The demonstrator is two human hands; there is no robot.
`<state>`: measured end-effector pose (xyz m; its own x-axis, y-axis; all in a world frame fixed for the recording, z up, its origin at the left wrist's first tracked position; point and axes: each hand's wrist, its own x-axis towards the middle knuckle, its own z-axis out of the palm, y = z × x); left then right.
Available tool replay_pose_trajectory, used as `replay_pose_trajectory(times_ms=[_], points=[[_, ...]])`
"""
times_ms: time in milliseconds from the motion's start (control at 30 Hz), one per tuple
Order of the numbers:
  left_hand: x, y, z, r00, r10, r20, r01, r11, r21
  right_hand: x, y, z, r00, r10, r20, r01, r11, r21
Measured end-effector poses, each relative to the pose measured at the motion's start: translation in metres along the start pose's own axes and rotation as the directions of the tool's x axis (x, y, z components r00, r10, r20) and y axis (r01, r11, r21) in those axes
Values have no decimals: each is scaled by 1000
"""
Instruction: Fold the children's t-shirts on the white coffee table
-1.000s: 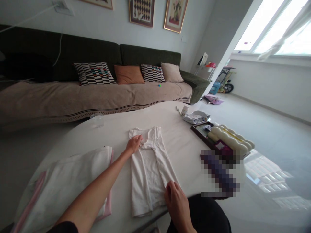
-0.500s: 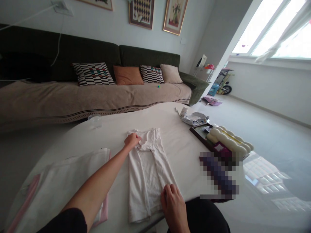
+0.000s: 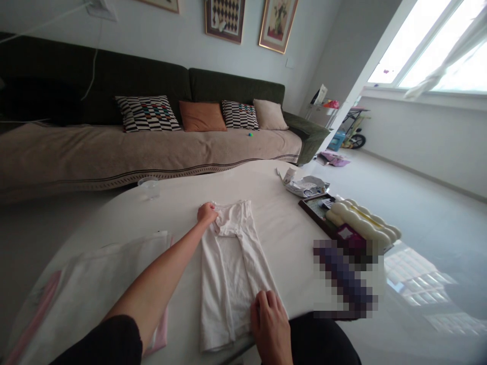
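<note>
A white garment lies lengthwise on the white table, its sides folded in towards the middle. My left hand reaches to its far left corner with the fingers closed on the fabric there. Near the table's front edge my right hand rests on the garment's near right corner, fingers curled and pinching the cloth.
A stack of folded white and pink cloth lies at the left. A clear glass stands at the far edge. At the right are crumpled paper, a dark tray and a cream ribbed object. A sofa runs behind.
My left hand has slid from the garment's collar area out to its far left corner. My right hand has shifted slightly left along the near edge.
</note>
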<state>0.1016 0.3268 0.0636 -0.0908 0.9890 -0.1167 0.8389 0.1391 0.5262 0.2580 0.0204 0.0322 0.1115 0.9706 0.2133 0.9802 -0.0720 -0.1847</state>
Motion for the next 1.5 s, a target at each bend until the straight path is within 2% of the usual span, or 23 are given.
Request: replay_pose_trajectory(times_ms=[167, 300, 367, 467, 533, 600, 700, 767, 833, 900, 967, 1000, 1067, 1133, 1233, 1333, 1400, 1467, 1500], points=[[7, -7, -16, 981, 185, -62, -185, 983, 0, 1, 2, 2, 1000, -20, 5, 20, 1000, -16], [-10, 1, -17, 932, 345, -108, -345, 938, 26, 2, 6, 0, 999, -37, 38, 37, 999, 12], [-29, 7, -8, 883, 465, -56, -465, 885, 23, 4, 7, -6, 996, -59, 67, 55, 996, 67], [-55, 9, 11, 799, 592, 101, -596, 803, 5, 17, 11, -18, 983, -152, 99, 129, 969, 212], [-64, 5, 21, 783, 596, 180, -608, 794, 13, 35, 14, -23, 971, -219, 96, 189, 949, 253], [-65, 1, 25, 789, 571, 224, -593, 804, 37, 57, 15, -23, 957, -246, 152, 215, 957, 197], [-62, 4, 21, 801, 531, 278, -570, 818, 78, 86, 14, -15, 923, -239, 302, 217, 970, 105], [-71, 10, 13, 809, 510, 292, -557, 823, 107, 98, 13, -9, 905, -244, 348, 222, 970, 102], [-97, 13, 4, 810, 518, 276, -565, 815, 130, 103, 12, -6, 896, -251, 365, 228, 968, 107], [-139, 7, -3, 777, 567, 273, -615, 777, 137, 105, 12, -6, 893, -255, 371, 232, 967, 106], [-188, -9, -7, 722, 613, 320, -676, 723, 140, 107, 11, -7, 897, -256, 360, 234, 967, 104], [-212, -20, -7, 710, 610, 352, -686, 712, 149, 108, 10, -7, 899, -256, 354, 235, 967, 103], [-253, -42, -5, 708, 573, 411, -679, 712, 178, 108, 5, -5, 898, -258, 355, 236, 966, 106], [-281, -58, 0, 719, 535, 444, -665, 716, 214, 105, -1, -2, 892, -259, 369, 234, 966, 112], [-303, -69, 7, 747, 512, 424, -641, 724, 256, 90, -8, -3, 876, -278, 395, 248, 961, 125], [-315, -74, 11, 771, 506, 386, -624, 722, 299, 63, -3, -19, 824, -357, 439, 319, 934, 161], [-321, -83, 11, 758, 517, 396, -643, 692, 327, 38, 9, -32, 767, -428, 477, 378, 903, 202], [-327, -97, 9, 725, 552, 412, -684, 651, 330, 11, 25, -43, 710, -486, 510, 437, 872, 222], [-329, -104, 7, 704, 578, 412, -706, 631, 321, -2, 33, -46, 696, -502, 513, 469, 859, 204]])
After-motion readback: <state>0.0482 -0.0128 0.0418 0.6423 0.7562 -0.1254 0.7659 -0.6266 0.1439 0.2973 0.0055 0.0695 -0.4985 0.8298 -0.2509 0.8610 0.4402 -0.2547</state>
